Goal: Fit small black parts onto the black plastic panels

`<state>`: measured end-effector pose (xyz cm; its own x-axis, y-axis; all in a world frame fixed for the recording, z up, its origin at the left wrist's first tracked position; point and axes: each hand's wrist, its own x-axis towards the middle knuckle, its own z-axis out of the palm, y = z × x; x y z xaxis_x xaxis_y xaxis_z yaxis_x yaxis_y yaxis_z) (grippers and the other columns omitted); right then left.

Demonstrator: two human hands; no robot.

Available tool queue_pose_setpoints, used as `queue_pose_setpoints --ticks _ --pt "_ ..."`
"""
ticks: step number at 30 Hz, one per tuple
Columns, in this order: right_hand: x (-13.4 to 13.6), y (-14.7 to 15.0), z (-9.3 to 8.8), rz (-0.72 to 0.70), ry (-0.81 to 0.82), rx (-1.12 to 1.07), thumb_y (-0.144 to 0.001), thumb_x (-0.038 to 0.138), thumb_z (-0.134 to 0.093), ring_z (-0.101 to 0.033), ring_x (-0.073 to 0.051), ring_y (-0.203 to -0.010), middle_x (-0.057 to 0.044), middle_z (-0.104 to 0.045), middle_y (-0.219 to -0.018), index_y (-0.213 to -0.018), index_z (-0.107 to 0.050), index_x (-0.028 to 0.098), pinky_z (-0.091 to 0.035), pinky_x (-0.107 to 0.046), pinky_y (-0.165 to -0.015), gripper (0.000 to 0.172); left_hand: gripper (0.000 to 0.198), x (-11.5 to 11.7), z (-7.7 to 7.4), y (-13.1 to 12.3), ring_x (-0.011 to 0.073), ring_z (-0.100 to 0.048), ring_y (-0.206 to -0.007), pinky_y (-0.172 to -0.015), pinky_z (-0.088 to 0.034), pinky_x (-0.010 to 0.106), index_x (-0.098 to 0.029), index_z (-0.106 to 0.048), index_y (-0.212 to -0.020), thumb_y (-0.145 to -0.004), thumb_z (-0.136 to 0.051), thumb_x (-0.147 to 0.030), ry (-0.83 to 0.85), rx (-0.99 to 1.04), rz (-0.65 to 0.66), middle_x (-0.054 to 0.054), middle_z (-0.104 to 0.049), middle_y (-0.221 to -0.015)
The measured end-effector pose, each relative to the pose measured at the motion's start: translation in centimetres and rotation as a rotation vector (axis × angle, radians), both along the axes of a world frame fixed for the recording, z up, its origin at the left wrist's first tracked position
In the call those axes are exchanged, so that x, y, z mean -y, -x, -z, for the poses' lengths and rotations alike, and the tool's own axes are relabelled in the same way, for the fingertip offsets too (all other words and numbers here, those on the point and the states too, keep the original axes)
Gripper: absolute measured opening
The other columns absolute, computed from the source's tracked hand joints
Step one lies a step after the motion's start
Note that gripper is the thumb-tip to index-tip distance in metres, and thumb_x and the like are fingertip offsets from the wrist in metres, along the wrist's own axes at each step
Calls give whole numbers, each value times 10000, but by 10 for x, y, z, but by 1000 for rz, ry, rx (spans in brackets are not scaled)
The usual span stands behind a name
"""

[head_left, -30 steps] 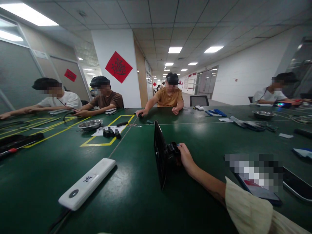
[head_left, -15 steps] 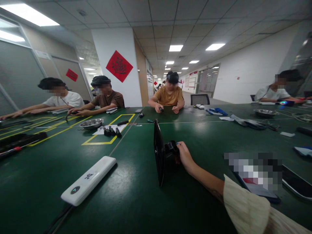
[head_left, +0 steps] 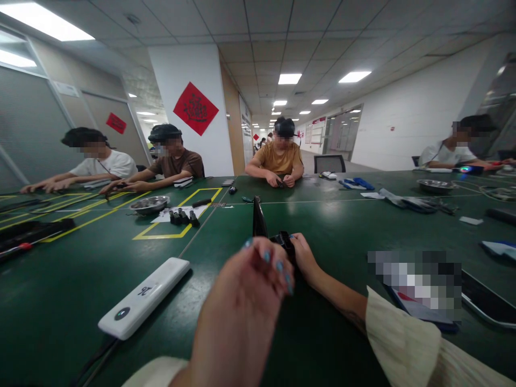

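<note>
My right hand (head_left: 307, 257) is closed on the black block-like mount (head_left: 284, 243) behind a thin black panel (head_left: 257, 219). The panel stands upright, seen nearly edge-on, its lower part hidden behind my left hand (head_left: 253, 290). That left hand is raised in front of the panel, palm turned to me, fingers loosely bent and apart with blue nails showing. Nothing shows in it, and I cannot tell whether it touches the panel.
A white power bank (head_left: 144, 298) with a cable lies at left on the green table (head_left: 217, 231). At right are a phone (head_left: 489, 298) and a blurred-out packet (head_left: 419, 293). Further off are metal bowls (head_left: 150, 205), black cylinders (head_left: 184, 217), gloves (head_left: 407, 201) and several people (head_left: 278, 156) seated.
My left hand has come into view from below and now covers the lower part of the panel. My right hand keeps its hold on the mount.
</note>
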<state>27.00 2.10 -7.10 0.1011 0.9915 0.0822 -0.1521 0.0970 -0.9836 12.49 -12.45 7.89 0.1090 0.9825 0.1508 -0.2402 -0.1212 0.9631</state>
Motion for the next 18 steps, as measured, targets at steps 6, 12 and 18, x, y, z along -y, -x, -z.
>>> queue_pose_setpoints --ticks 6,12,18 --pt "0 -2 1 -23 -10 49 -828 450 -388 -459 -119 -352 91 -456 -451 -860 -384 242 -310 -203 -315 210 84 -139 47 17 116 -465 -580 -500 -377 223 -214 -316 -720 -763 -288 -281 140 -163 -546 1 -433 -701" --pt "0 -2 0 -3 3 76 -841 413 -359 -447 -116 -335 93 -450 -432 -854 -377 240 -307 -196 -307 175 138 -167 95 32 196 -575 -836 -731 -434 294 -194 -422 -705 -822 -395 -261 -112 -1050 -298 60 -562 -790" --pt "-3 -1 1 0 10 56 -826 424 -382 -436 -112 -316 97 -441 -424 -856 -381 238 -295 -189 -291 188 216 -123 59 27 226 -574 -883 -775 -437 351 -177 -491 -881 -887 -343 -335 -310 -1303 -355 83 -586 -924"
